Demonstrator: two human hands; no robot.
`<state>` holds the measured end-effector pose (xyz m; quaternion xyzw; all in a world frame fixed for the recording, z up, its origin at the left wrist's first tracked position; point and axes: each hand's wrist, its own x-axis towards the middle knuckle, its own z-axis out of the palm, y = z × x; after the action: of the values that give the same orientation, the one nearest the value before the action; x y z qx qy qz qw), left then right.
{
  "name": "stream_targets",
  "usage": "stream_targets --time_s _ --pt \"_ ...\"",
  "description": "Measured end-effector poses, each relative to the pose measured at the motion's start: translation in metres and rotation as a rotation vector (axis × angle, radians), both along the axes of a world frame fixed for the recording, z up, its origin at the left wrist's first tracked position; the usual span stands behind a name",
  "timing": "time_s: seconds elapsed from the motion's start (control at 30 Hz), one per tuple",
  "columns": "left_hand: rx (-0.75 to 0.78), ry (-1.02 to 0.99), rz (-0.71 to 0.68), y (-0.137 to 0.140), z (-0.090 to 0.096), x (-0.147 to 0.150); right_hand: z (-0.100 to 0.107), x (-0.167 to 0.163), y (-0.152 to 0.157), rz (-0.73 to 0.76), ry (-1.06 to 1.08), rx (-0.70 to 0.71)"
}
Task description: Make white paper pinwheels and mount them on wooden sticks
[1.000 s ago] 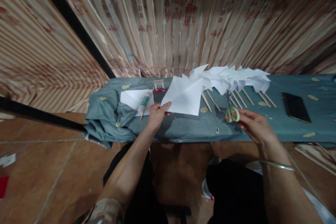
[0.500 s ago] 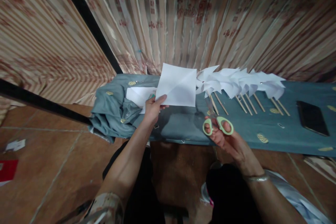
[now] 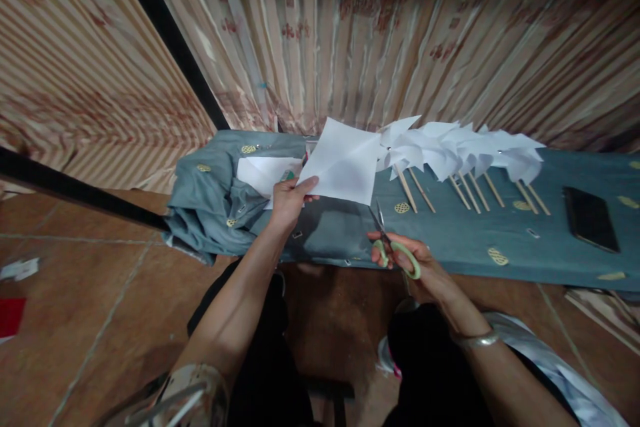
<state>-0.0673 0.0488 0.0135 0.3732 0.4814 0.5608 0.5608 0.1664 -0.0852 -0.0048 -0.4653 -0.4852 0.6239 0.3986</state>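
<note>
My left hand (image 3: 291, 199) pinches the lower left corner of a white sheet of paper (image 3: 345, 163), holding it tilted above the cloth-covered bench. Faint crease lines run across the sheet. In my right hand (image 3: 407, 257) is a pair of scissors (image 3: 411, 263) with light green handles. Their blades are slightly parted and point up toward the sheet's lower right corner, just short of it. More white paper (image 3: 265, 172) lies on the bench behind my left hand. Several white paper pinwheels (image 3: 445, 147) on wooden sticks lie in an overlapping row to the right.
A dark phone (image 3: 591, 219) rests at the bench's right end. The blue-grey cloth (image 3: 500, 233) is bunched up at the left. Dark metal poles (image 3: 170, 33) stand at the left, before a patterned curtain (image 3: 320, 47). A red item (image 3: 11, 317) lies on the tiled floor.
The scissors have swung left and their blades have come up near the paper's lower right corner. My left hand has turned the sheet a little clockwise.
</note>
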Motion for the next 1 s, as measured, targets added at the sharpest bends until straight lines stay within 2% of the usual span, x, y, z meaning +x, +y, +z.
stream_targets --time_s 0.37,1.0 --pt "0.011 0.082 -0.076 -0.002 -0.005 0.006 0.012 -0.001 0.006 0.003 -0.100 -0.007" --pt "-0.005 0.132 -0.123 -0.006 -0.001 0.011 0.012 0.000 0.005 -0.008 -0.096 -0.026"
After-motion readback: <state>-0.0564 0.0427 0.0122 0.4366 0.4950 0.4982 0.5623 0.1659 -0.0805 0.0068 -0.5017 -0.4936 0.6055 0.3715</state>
